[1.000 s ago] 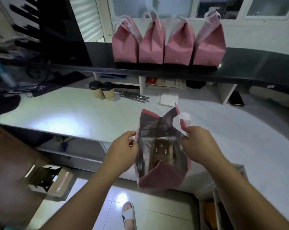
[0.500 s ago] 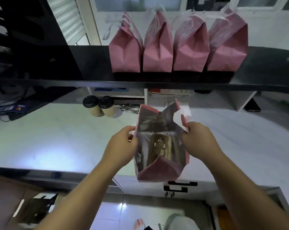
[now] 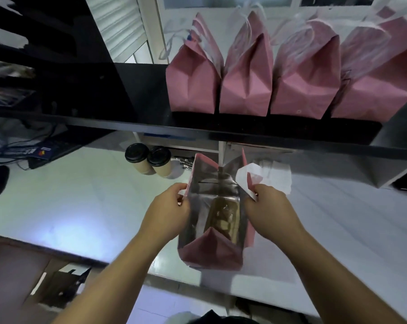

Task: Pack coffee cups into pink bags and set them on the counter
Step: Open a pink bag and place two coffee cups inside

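Note:
An open pink bag [image 3: 210,250] with a silver lining stands near the front edge of the white worktop [image 3: 81,202]. A brown cardboard insert lies at its bottom. My left hand [image 3: 168,212] pinches the bag's left rim and my right hand [image 3: 269,210] grips the right rim by its white handle, holding the mouth apart. Two coffee cups [image 3: 148,161] with black lids stand together on the worktop behind and to the left of the bag. Several closed pink bags [image 3: 246,80] stand in a row on the black counter [image 3: 137,99] above.
A dark keyboard and cables [image 3: 41,152] lie at the worktop's left. White paper [image 3: 278,177] lies behind my right hand. Metal tools [image 3: 185,161] lie beside the cups. A white shelf divider [image 3: 389,174] stands at the right. A cardboard box [image 3: 57,286] sits on the floor, lower left.
The view has moved closer to the counter and the bag now rests over the worktop instead of hanging past its front edge. Both hands keep their hold on the rim.

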`<state>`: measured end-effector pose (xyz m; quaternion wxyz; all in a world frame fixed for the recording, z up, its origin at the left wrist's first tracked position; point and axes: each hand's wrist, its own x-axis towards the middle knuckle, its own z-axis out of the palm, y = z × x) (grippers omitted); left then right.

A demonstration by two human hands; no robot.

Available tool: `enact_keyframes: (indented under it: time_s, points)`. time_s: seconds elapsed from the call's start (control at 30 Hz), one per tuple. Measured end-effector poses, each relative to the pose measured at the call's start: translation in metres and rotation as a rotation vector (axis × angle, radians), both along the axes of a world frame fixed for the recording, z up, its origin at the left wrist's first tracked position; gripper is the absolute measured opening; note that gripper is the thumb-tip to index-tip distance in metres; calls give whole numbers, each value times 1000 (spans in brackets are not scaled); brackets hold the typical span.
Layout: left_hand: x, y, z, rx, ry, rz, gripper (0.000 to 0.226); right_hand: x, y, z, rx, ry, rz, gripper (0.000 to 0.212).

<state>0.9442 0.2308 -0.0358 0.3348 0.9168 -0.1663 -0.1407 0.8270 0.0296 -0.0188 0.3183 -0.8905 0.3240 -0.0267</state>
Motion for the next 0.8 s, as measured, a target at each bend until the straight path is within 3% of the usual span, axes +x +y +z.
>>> enact_keyframes:
  time_s: [0.27, 0.43, 0.57, 0.8]
  points:
    - [57, -5, -5, -29, 30, 47, 27, 9, -13, -1, -26, 71, 33, 28]
    - [147, -3, -29, 246, -126, -81, 35, 4, -3, 10, -57, 98, 2, 38]
    - [200, -7, -44, 418, -239, -213, 54, 5, 9, 18, -23, 102, -40, 26]
    - [242, -12, -73, 666, -287, -259, 85, 11, 16, 16, -23, 155, -132, 53]
